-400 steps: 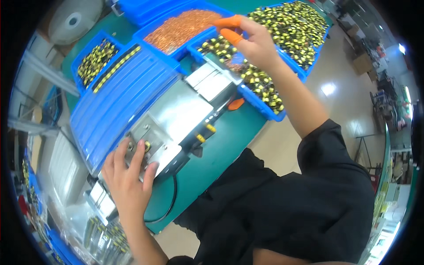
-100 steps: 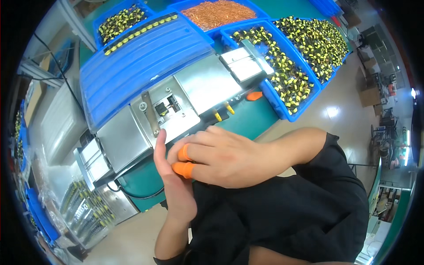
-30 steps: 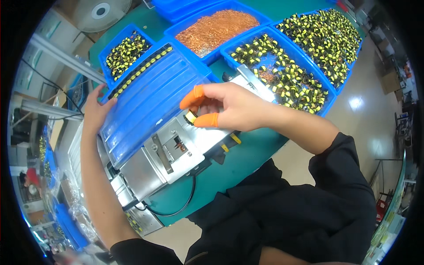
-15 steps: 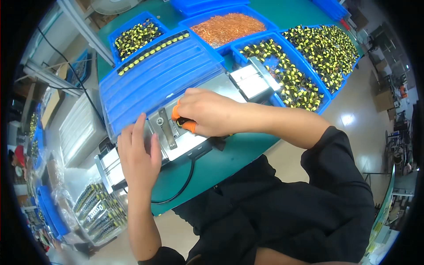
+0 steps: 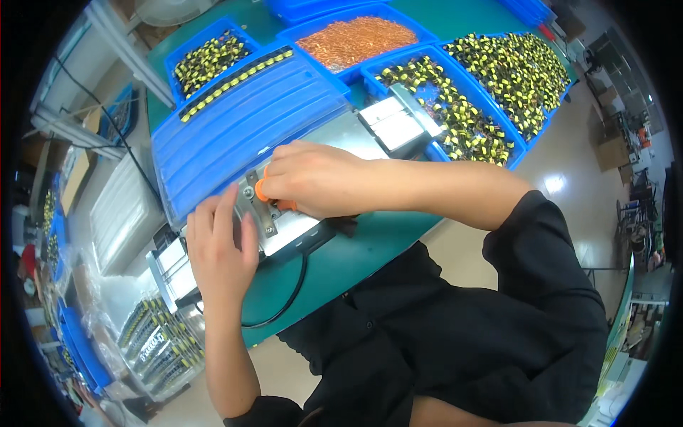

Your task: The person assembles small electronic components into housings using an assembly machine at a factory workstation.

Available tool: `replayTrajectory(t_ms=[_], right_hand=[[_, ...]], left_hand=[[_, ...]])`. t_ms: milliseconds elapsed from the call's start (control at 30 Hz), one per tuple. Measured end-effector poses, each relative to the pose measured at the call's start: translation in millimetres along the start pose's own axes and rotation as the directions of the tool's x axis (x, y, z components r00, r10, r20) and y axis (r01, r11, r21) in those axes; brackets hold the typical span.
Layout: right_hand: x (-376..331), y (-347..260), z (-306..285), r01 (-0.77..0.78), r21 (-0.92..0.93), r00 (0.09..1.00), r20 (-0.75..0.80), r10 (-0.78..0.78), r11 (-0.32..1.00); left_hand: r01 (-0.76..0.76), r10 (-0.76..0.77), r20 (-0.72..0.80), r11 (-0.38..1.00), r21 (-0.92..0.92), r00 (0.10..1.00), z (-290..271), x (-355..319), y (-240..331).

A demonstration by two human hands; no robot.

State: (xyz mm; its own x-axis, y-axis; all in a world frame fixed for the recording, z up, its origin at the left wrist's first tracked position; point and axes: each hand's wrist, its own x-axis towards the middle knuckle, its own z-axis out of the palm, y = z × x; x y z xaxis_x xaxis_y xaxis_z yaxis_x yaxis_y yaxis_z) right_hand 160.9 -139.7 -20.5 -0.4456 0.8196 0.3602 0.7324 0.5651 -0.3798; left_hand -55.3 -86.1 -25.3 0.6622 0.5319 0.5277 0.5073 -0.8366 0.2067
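Observation:
My right hand (image 5: pixel 313 178) is bent over the silver bench machine (image 5: pixel 284 235), with orange covers (image 5: pixel 262 191) on its thumb and a fingertip. Those fingers are pinched together beside a screwed-down metal bar (image 5: pixel 265 212); whatever lies between them is hidden now. On the machine's left part rests my left hand (image 5: pixel 222 242), fingers stretched and thumb apart, holding nothing. Its fingertips reach close to the metal bar. Behind both hands lies a ribbed blue tray (image 5: pixel 242 128), with a row of small black-and-yellow parts (image 5: pixel 238 82) along its far edge.
Blue bins (image 5: pixel 370 75) of black-and-yellow parts and copper-coloured pieces (image 5: pixel 356 41) stand behind and to the right. Clear plastic trays (image 5: pixel 124 213) are at the left, with packed parts (image 5: pixel 160 341) below. A black cable (image 5: pixel 292 306) hangs over the green table (image 5: pixel 341 263).
My right hand has moved left, closer to the metal bar. A dark piece seen between its orange-covered fingers is now hidden. My left hand stays on the machine; the view has shifted slightly.

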Motion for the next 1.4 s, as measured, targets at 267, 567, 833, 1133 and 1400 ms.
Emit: replayTrajectory(t_ms=[267, 567, 833, 1133, 1400], right_hand=[[-46, 50, -86, -0.232, -0.040, 0.838, -0.516, 0.179, 0.972], [-201, 151, -108, -0.859, -0.014, 0.485, -0.342, 0.805, 0.512], [-181, 179, -60, -0.877, -0.252, 0.447, -0.114, 0.887, 0.409], [-205, 169, -84, -0.805, 0.336, 0.375, -0.348, 0.859, 0.488], [-191, 162, -84, -0.634, 0.671, 0.339, -0.205, 0.918, 0.384]], left_hand=[[-0.163, 0.130, 0.360, 0.985, 0.064, 0.924, -13, 5, 13], [-0.186, 0.178, 0.368, 0.982, -0.013, 0.913, -6, 20, 11], [0.069, -0.032, 0.333, 0.992, -0.102, 0.942, 4, 30, 24], [0.189, -0.190, -0.003, 0.979, -0.082, 0.982, -14, 78, -4], [0.408, -0.400, 0.164, 0.913, -0.017, 0.902, 18, 136, -176]])
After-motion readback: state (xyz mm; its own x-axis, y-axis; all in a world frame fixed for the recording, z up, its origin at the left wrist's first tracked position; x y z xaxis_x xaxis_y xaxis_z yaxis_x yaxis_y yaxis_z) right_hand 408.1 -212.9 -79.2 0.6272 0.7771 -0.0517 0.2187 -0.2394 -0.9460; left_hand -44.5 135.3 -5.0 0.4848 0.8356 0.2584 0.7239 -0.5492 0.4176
